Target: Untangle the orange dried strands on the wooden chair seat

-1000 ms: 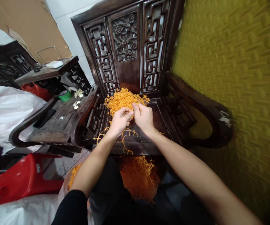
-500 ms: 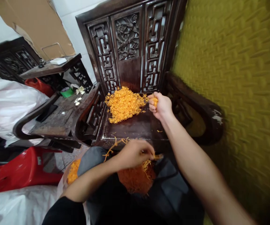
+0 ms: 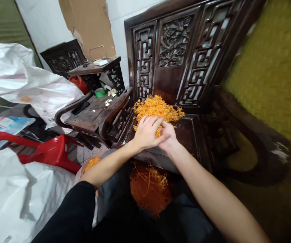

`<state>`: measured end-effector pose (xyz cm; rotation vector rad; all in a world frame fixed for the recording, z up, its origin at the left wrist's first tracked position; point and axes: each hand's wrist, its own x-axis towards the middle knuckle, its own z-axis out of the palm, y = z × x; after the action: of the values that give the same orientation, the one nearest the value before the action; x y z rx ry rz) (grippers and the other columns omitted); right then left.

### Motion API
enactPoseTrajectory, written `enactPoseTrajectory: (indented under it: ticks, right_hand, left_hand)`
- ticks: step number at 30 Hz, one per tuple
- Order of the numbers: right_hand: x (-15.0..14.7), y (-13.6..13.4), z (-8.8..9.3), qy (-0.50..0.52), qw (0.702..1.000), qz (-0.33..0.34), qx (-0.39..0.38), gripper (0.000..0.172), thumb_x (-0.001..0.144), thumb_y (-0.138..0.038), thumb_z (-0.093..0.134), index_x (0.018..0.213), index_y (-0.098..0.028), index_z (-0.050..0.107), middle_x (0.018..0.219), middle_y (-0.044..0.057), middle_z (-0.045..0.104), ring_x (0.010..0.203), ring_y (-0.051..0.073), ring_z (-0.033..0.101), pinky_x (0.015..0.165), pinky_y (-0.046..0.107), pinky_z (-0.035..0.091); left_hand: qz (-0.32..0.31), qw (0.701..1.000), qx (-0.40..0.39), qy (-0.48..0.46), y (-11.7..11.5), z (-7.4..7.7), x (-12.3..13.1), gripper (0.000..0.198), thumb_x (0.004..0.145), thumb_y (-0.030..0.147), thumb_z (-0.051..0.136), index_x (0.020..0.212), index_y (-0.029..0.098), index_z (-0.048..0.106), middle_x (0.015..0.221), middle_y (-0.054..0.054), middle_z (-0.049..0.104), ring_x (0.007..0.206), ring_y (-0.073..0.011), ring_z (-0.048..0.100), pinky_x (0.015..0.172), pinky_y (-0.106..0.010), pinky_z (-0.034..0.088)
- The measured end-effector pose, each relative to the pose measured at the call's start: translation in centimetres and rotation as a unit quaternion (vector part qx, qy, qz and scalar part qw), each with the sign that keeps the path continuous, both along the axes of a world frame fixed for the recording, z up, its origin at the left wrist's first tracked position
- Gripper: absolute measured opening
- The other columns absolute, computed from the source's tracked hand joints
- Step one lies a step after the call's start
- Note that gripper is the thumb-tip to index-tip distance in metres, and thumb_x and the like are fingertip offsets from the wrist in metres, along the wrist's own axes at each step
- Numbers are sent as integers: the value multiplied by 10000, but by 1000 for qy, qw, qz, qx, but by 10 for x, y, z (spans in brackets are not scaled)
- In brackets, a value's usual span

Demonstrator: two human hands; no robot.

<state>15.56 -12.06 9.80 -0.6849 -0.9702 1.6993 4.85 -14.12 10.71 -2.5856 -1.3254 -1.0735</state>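
A pile of orange stringy strands [image 3: 157,108] lies on the seat of a dark carved wooden chair [image 3: 188,131]. My left hand [image 3: 147,130] rests on the pile's near edge with fingers stretched over the strands. Tucked beneath it, my right hand [image 3: 170,138] has its fingers curled at the same edge; what they hold is hidden. A second heap of deeper orange strands [image 3: 149,189] sits in my lap below the seat's front edge.
A second carved chair [image 3: 94,113] stands at the left with small white flowers and a dark flat object on it. Red plastic stools [image 3: 46,152], white sacks [image 3: 13,189], cardboard and a yellow padded wall [image 3: 269,77] surround the chair.
My left hand rose from the lap heap to the pile on the seat. My right hand came in from the pile's right side to meet it. The view swung left.
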Motion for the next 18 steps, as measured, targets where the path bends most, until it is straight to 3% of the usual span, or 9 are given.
enactPoseTrajectory:
  ticks: [2, 4, 9, 15, 18]
  right_hand:
    - [-4, -9, 7, 51, 995, 51, -66, 226, 878, -428, 482, 932, -226, 569, 843, 69, 677, 924, 247, 684, 782, 370, 586]
    - [-9, -17, 17, 79, 988, 96, -87, 299, 916, -451, 421, 967, -214, 595, 844, 94, 687, 958, 275, 686, 801, 412, 592]
    - [-55, -37, 43, 52, 978, 203, -22, 619, 954, -703, 294, 979, -200, 654, 827, 118, 684, 1045, 300, 675, 830, 435, 602]
    - [-155, -66, 57, 47, 970, 235, 28, 690, 961, -761, 306, 1185, -209, 655, 1050, 113, 704, 1227, 302, 616, 977, 485, 556]
    - [-179, -82, 53, 26, 948, 315, 25, 751, 944, -784, 335, 1330, -191, 586, 1230, 133, 664, 1315, 334, 559, 1025, 568, 504]
  left_hand:
    - [19, 999, 15, -21, 3, -11, -12, 499, 964, 452, 530, 1361, 167, 625, 1274, -144, 703, 1200, -274, 630, 1225, -532, 271]
    - [33, 998, 36, -47, -3, -12, -26, 426, 953, 380, 550, 1316, 189, 664, 1196, -121, 730, 1129, -251, 656, 1222, -537, 274]
    - [51, 990, 30, -126, -30, 6, -84, 201, 892, 342, 639, 990, 212, 756, 1032, -106, 731, 1022, -247, 651, 1034, -485, 468]
    - [212, 960, 66, -168, -65, 19, -197, 263, 883, 415, 700, 738, 201, 653, 812, -57, 628, 864, -186, 581, 864, -392, 469]
    - [326, 932, 67, -142, -90, 6, -246, 322, 948, 447, 623, 744, 197, 621, 774, -36, 566, 833, -147, 548, 831, -337, 426]
